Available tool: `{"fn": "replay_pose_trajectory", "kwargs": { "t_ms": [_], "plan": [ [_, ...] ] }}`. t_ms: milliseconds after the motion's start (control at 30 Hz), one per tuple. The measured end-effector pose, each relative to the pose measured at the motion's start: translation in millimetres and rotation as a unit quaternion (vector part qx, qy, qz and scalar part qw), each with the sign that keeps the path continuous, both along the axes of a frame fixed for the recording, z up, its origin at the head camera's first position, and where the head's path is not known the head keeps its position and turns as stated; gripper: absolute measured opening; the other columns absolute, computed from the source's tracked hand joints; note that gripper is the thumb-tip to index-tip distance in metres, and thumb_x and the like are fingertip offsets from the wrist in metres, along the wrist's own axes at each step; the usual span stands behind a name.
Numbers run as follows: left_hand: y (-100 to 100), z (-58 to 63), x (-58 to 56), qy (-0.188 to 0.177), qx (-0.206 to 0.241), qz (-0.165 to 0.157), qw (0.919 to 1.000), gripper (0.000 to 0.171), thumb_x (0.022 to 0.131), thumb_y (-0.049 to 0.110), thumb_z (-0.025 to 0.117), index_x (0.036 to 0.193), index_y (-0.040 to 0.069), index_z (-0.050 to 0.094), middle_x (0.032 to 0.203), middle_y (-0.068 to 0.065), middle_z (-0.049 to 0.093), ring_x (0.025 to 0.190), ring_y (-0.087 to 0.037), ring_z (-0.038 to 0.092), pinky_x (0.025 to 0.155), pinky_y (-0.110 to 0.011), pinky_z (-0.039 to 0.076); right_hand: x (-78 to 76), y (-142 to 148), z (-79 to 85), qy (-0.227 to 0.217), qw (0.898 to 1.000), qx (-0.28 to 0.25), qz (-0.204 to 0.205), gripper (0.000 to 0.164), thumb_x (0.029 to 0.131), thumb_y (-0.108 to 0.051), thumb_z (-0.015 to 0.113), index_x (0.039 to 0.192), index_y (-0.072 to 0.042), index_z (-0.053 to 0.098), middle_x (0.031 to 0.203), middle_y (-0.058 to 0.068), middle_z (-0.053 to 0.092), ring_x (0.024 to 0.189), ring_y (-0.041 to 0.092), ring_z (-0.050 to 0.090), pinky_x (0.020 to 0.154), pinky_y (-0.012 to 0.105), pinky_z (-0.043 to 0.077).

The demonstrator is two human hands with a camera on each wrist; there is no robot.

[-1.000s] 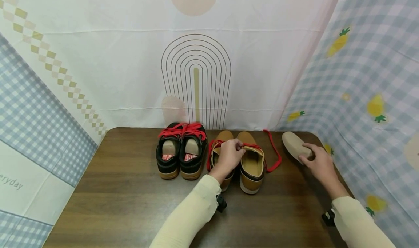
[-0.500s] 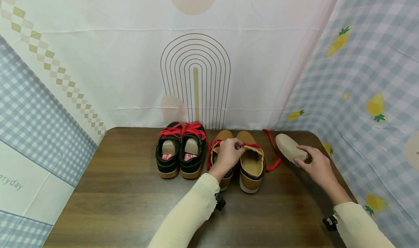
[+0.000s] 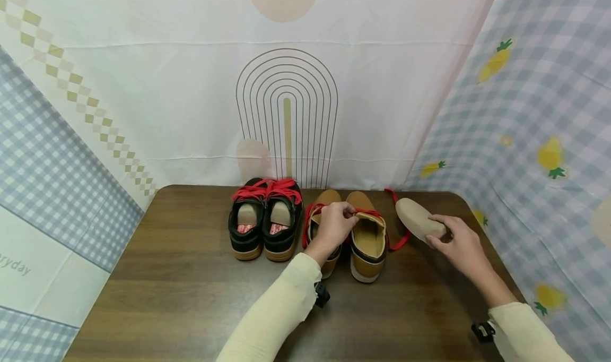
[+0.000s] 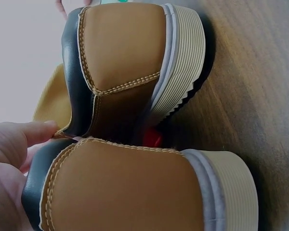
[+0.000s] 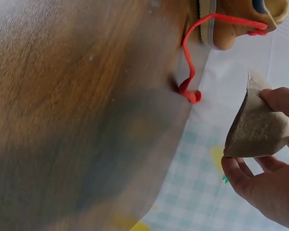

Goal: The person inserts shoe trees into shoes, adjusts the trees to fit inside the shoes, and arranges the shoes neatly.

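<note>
Two tan shoes with red laces stand side by side on the brown table (image 3: 200, 298). My left hand (image 3: 331, 229) reaches over the left tan shoe (image 3: 329, 196) and pinches the tongue edge of the right tan shoe (image 3: 366, 270). The left wrist view shows the thumb (image 4: 38, 132) at that edge, with both heels close by. To the right, my right hand (image 3: 463, 245) holds a beige moulded cardboard shoe insert (image 3: 417, 218) by its narrower end, between thumb and fingers. In the right wrist view the insert (image 5: 257, 125) appears hollow-backed, raised above the table.
A black pair of shoes (image 3: 279, 245) with red laces stands to the left, beige inserts (image 3: 280, 213) inside them. A loose red lace (image 3: 400, 241) trails from the right tan shoe, partly behind the held insert. Patterned cloth (image 3: 200, 96) hangs behind the table and at both sides.
My right hand has carried the insert left, closer to the right tan shoe, and it now overlaps the loose lace. The left hand has stayed at the tongue.
</note>
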State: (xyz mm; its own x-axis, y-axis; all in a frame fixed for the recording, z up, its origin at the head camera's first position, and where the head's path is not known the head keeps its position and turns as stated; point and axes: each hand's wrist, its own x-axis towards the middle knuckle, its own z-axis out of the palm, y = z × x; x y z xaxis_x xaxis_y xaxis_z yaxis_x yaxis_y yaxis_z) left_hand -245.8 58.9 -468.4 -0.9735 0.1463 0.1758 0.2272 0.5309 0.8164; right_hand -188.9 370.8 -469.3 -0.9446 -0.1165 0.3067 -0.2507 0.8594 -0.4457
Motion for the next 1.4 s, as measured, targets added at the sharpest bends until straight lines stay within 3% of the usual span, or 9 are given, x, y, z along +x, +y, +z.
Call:
{"fn": "replay_pose_trajectory", "kwargs": {
  "t_ms": [767, 1400],
  "plan": [
    [0, 1.0, -0.1, -0.007, 0.006, 0.003, 1.0000, 0.006, 0.089, 0.010, 0.082, 0.090, 0.009, 0.076, 0.082, 0.000, 0.074, 0.072, -0.007, 0.064, 0.064, -0.017, 0.051, 22.1, -20, 19.7, 0.051, 0.998, 0.021, 0.032, 0.049, 0.082, -0.011, 0.087, 0.128, -0.010, 0.069, 0.124, 0.019, 0.066, 0.107, 0.039, 0.065, 0.078, 0.055, 0.052],
    [0, 0.1, 0.4, -0.025, 0.016, -0.001, 0.9996, 0.004, 0.091, 0.010, 0.079, 0.091, 0.009, 0.075, 0.082, 0.000, 0.072, 0.071, -0.007, 0.064, 0.062, -0.019, 0.051, 42.7, -44, 53.9, 0.010, 0.998, 0.030, 0.053, 0.049, 0.086, -0.021, 0.086, 0.131, -0.018, 0.068, 0.126, 0.012, 0.066, 0.106, 0.035, 0.067, 0.076, 0.048, 0.054]
  ]
}}
